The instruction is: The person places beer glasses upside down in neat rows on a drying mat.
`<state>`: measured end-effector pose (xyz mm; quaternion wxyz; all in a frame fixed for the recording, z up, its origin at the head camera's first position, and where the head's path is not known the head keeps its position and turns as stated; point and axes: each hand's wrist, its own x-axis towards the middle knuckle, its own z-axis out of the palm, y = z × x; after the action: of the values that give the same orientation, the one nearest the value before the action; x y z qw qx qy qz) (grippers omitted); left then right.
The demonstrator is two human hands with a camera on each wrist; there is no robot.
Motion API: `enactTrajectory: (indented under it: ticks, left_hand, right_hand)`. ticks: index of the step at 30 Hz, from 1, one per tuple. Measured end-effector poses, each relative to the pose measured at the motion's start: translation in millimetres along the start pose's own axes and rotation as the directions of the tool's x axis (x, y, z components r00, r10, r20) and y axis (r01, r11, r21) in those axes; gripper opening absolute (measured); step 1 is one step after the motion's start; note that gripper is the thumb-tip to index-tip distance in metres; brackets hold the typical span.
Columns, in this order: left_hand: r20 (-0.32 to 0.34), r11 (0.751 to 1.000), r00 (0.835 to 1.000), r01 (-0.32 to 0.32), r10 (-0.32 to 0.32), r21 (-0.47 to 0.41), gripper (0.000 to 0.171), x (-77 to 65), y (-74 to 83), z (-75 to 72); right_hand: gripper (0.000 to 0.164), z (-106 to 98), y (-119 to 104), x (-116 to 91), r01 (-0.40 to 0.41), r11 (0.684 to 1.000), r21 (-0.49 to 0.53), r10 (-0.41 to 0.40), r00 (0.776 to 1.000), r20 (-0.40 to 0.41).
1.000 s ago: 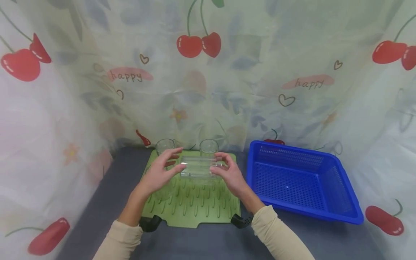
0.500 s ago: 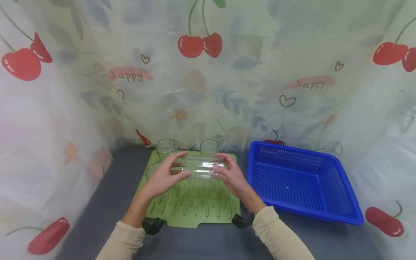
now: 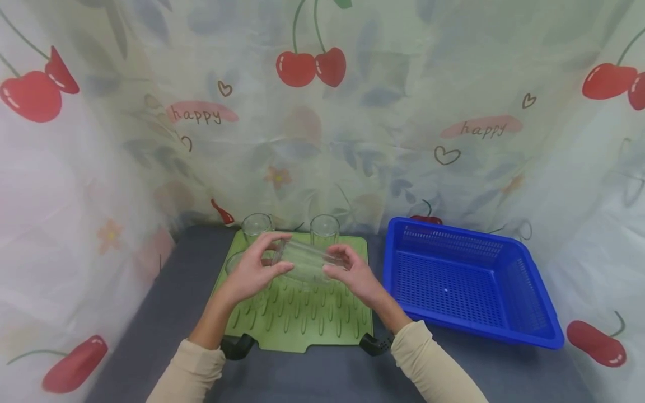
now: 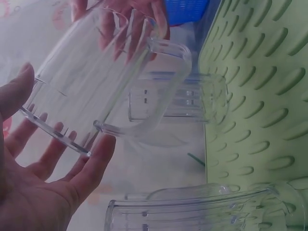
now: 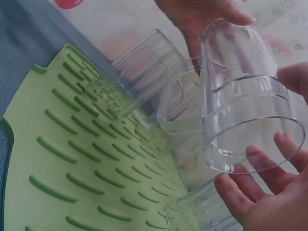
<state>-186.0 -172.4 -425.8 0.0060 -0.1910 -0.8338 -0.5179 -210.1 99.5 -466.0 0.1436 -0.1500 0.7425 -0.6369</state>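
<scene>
A clear mug [image 3: 307, 263] lies on its side in the air over the green drying mat [image 3: 302, 319], held between both hands. At its left end my left hand [image 3: 254, 271] grips it with fingers and thumb on opposite sides. My right hand [image 3: 355, 274] holds the other end the same way, fingers around the round rim in the right wrist view. The left wrist view shows the mug's handle [image 4: 178, 82] pointing toward the mat. Behind it, two clear mugs stand on the mat, one back left [image 3: 257, 224] and one back right [image 3: 325, 226].
Another clear mug [image 3: 235, 261] stands on the mat's left side, partly hidden by my left hand. A blue perforated basket [image 3: 473, 330] sits on the grey tabletop [image 3: 322, 375] at the right. Patterned curtain [image 3: 327, 157] surrounds the table at the back and sides.
The held mug has gone from nearly level to tilted, its right end now lower in the head view. Both hands keep their hold, and the right hand has dropped slightly.
</scene>
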Motion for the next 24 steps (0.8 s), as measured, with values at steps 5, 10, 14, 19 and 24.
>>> enactTrajectory:
  ticks: [5,10,14,19,24]
  left_hand:
    - [0.012,0.999,1.000,-0.024,0.024,0.026,0.058,-0.7,-1.2,-0.8]
    - [0.024,0.996,0.998,-0.064,0.063,0.054,0.057,-4.3,0.7,-3.3]
    - [0.034,0.991,0.995,-0.100,0.097,0.089,0.057,-6.7,3.0,-4.2]
    - [0.067,0.983,0.989,-0.139,0.131,0.120,0.058,-6.6,4.0,-0.4]
    - [0.099,0.968,0.974,-0.218,0.206,0.128,0.057,-3.3,5.9,4.4]
  right_hand:
    - [0.056,0.5,0.4,0.4,0.030,0.996,-0.081,-0.027,0.999,0.037]
    - [0.057,3.3,-1.4,-0.1,0.102,0.973,-0.206,-0.086,0.993,0.084]
    - [0.064,6.7,-3.0,-2.2,0.141,0.946,-0.292,-0.114,0.988,0.108]
    - [0.077,9.8,-4.9,-4.0,0.131,0.917,-0.376,-0.085,0.987,0.137]
    - [0.089,12.8,-8.7,-3.7,0.117,0.906,-0.408,-0.055,0.985,0.161]
